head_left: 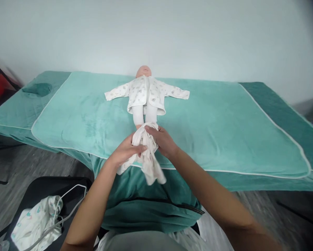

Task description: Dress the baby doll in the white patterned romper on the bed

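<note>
A baby doll (pixel 145 71) lies on its back on the green-covered table. It wears a white printed jacket (pixel 156 91) with both sleeves spread sideways. Its white legs (pixel 151 113) point towards me. Bunched white baby trousers (pixel 148 153) are at the doll's feet, their loose ends hanging over the table's front edge. My left hand (pixel 127 150) grips the cloth from the left, thumb on top. From the right, my right hand (pixel 164 140) pinches the upper part close to the doll's lower legs. The doll's feet are largely hidden by cloth and hands.
The green cover (pixel 224 125) has white piping, and a face hole (pixel 37 89) lies at the far left. A black chair (pixel 75 183) at lower left bears a printed white cloth (pixel 36 219) and a white cable (pixel 67 218). A pale wall (pixel 198 38) stands behind the table.
</note>
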Motion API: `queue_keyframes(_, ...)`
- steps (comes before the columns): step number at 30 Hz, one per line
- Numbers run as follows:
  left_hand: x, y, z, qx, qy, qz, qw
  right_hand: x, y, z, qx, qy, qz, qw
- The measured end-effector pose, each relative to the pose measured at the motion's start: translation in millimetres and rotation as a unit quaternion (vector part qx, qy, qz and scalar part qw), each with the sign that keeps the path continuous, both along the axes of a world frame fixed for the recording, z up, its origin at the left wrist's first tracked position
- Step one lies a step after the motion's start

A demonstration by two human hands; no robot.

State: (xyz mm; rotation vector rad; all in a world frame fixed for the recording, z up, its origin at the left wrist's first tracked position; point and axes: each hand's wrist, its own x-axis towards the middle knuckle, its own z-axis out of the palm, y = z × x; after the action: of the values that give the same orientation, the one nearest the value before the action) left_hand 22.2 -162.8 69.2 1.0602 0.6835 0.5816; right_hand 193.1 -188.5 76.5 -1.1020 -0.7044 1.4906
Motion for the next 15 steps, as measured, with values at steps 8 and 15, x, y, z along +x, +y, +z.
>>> queue_keyframes(8,7,-15,-13.5,-0.021,0.035,0.058,0.997,-10,-28,-23.1,-0.034,-0.053,-0.07,0.996)
queue_keyframes(15,11,-42,-22.8,0.06,0.05,0.038,0.996,-15,-38,-38.4,-0.015,-0.117,-0.142,0.983)
